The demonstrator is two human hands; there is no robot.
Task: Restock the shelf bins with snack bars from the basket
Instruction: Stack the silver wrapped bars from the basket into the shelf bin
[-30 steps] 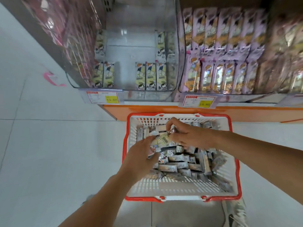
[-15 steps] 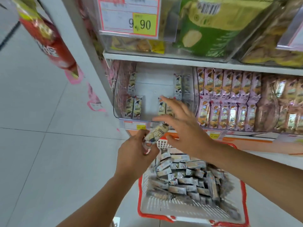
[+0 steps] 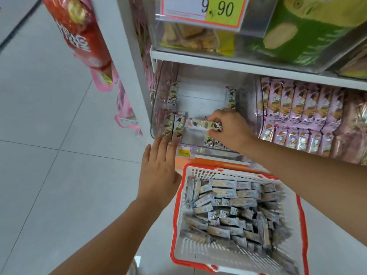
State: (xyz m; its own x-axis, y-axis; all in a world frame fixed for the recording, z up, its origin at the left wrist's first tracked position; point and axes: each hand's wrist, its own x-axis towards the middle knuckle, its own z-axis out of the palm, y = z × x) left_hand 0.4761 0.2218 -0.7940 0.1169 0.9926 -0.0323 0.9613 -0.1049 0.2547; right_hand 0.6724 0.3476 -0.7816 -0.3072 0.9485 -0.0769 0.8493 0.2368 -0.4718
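A white basket with a red rim (image 3: 178, 215) stands on the floor, filled with several silver-wrapped snack bars (image 3: 228, 211). Above it, the clear shelf bin (image 3: 200, 102) holds a few cream-coloured bars upright along its left side (image 3: 175, 126) and front. My right hand (image 3: 228, 130) is inside the bin, shut on one cream snack bar (image 3: 200, 124) held sideways. My left hand (image 3: 158, 171) hovers flat and open at the bin's front left edge, fingertips near the two standing bars, holding nothing.
The bin to the right is packed with pink-wrapped bars (image 3: 297, 120). A shelf board (image 3: 238, 66) runs just above the bin, carrying bins of yellow and green packs and a 9.90 price tag (image 3: 202, 10). Red and pink bags (image 3: 79, 36) hang at the shelf's left end. Pale tiled floor lies to the left.
The bar passed from my left hand to my right, which carried it into the bin. My left hand opened and flattened. My view rose from the basket toward the shelf.
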